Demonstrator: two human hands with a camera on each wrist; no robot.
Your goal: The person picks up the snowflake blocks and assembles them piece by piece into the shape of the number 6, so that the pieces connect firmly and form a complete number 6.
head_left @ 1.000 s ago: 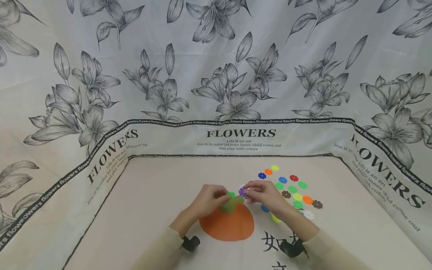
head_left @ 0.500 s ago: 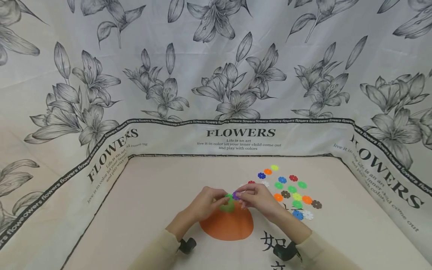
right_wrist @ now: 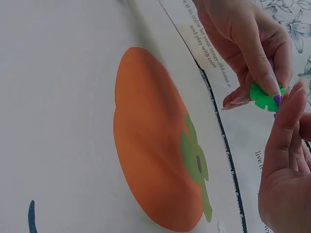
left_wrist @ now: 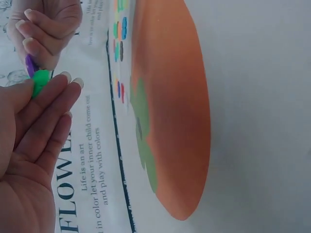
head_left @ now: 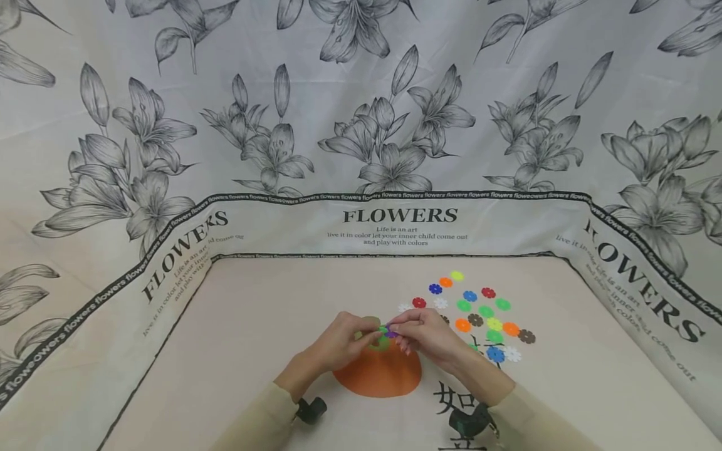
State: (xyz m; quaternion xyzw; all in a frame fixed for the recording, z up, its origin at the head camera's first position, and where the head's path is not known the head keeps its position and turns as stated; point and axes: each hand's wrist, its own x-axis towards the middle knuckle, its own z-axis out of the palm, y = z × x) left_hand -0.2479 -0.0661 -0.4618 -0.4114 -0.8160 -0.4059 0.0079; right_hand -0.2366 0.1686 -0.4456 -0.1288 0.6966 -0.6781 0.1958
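My left hand point(head_left: 345, 338) pinches a green notched plastic disc point(right_wrist: 261, 101) between thumb and fingers. Opposite it, my right hand point(head_left: 431, 336) pinches a purple disc point(left_wrist: 30, 66) of the same flower-like kind by its edge. The two discs meet at an angle between my fingertips, the purple one's edge against the green one's rim. How deep their slots engage is hidden by my fingers. Both hands are raised over a printed orange fruit point(head_left: 376, 374) with green leaves point(right_wrist: 193, 158) on the cloth.
Several loose notched discs in many colours, such as a red disc point(head_left: 418, 302), a blue disc point(head_left: 495, 354) and a brown disc point(head_left: 527, 336), lie flat to the right of my hands. A flower-print curtain point(head_left: 395, 156) borders the table cloth point(head_left: 254, 300) at the back and sides.
The right hand has moved left, bringing the purple disc from apart to against the green disc. The left hand has stayed nearly in place. The head view has shifted slightly.
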